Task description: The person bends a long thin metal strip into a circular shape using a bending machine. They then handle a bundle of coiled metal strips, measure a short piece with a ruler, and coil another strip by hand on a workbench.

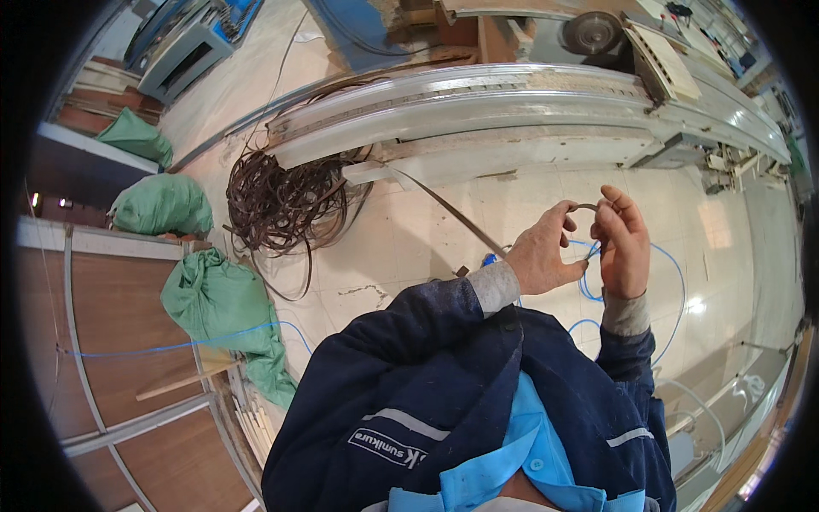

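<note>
Strip held short between two hands, its length trailing to the far left

Grip: the right hand (624, 247) has its fingertips brought together on the brown strip (452, 212). The left hand (546, 247) has its fingers curled at the strip and its thumb standing apart; whether those fingers clamp it or merely guide it, I cannot tell. Between the two hands the strip bows in a short arc on their far side.

Alignment: from the left hand the strip's long axis runs slantwise, left and far, toward the tangle (290, 200). The left hand is the nearer of the two to that tangle; the right hand sits just beyond it, to the right. The stretch behind the left hand looks nearly straight.

Surroundings: the tangle lies loosely heaped on the pale floor (409, 256), at the left end of the long metal rail (478, 94). A white piece (367, 173) is at its right side, close to where the strip leaves. A blue hose (681, 273) loops on the floor below the hands and to their right. Nearer on the left lies a green sack (226, 299), slumped beside brown panels (171, 461).
</note>
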Motion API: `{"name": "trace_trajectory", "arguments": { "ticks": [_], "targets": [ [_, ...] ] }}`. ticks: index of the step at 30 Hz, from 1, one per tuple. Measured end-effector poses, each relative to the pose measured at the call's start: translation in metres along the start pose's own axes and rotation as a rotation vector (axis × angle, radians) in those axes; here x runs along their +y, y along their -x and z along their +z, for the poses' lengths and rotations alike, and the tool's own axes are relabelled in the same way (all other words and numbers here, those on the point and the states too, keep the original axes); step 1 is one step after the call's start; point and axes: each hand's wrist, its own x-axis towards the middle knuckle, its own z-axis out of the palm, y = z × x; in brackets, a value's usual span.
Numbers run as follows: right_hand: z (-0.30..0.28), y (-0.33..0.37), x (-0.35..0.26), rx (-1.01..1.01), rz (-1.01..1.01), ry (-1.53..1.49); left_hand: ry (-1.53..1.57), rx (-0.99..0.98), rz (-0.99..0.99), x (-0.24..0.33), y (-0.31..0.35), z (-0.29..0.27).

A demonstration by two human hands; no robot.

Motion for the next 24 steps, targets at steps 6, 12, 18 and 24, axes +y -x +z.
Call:
{"name": "trace_trajectory", "arguments": {
  "ticks": [6, 12, 18, 24],
  "targets": [
    [0.024, 0.02, 0.053, -0.239, 0.059, 0.11, 0.408, 0.473, -0.021, -0.009, -0.007, -0.031],
    [0.06, 0.015, 0.068, -0.266, -0.188, 0.576, 0.803, 0.464, -0.144, -0.005, 0.015, -0.075],
    [0.102, -0.005, 0.062, -0.257, -0.199, 0.548, 0.632, 0.537, -0.065, -0.023, 0.033, -0.09],
    [0.174, -0.027, 0.059, -0.505, -0.107, 0.142, -0.166, 0.585, 0.081, -0.053, 0.091, -0.131]
  ]
}}
